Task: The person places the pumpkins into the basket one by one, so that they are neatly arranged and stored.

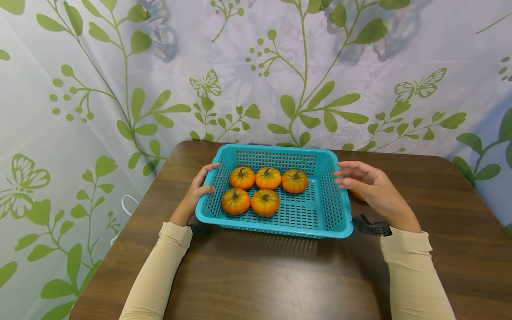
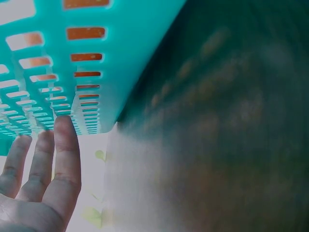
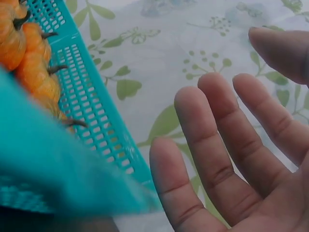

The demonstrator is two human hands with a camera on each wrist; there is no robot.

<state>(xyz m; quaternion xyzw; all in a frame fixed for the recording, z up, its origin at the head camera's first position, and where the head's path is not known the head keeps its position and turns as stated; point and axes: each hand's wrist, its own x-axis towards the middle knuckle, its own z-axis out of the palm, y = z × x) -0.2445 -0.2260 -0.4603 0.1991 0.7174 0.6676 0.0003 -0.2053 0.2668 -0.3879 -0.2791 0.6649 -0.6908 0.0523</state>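
A turquoise plastic basket (image 1: 298, 231) with slotted walls stands on the table. Several small orange pumpkins (image 1: 266, 203) with dark stems sit inside, mostly toward its left half. My left hand (image 1: 198, 186) holds the basket's left rim, thumb and index finger over the edge. In the left wrist view, three extended fingers (image 2: 66, 154) reach along the outer wall; the thumb is out of sight there. At the opposite end, my right hand (image 1: 370, 189) is beside the right rim, fingers spread. The right wrist view shows this palm (image 3: 275, 208) holding nothing, apart from the basket.
Partly hidden behind the right hand, another orange object (image 1: 357, 195) lies on the brown wooden table (image 1: 288, 280). A patterned curtain (image 1: 248, 58) hangs along the back and left. A white cable (image 1: 127, 205) shows beyond the table's left edge.
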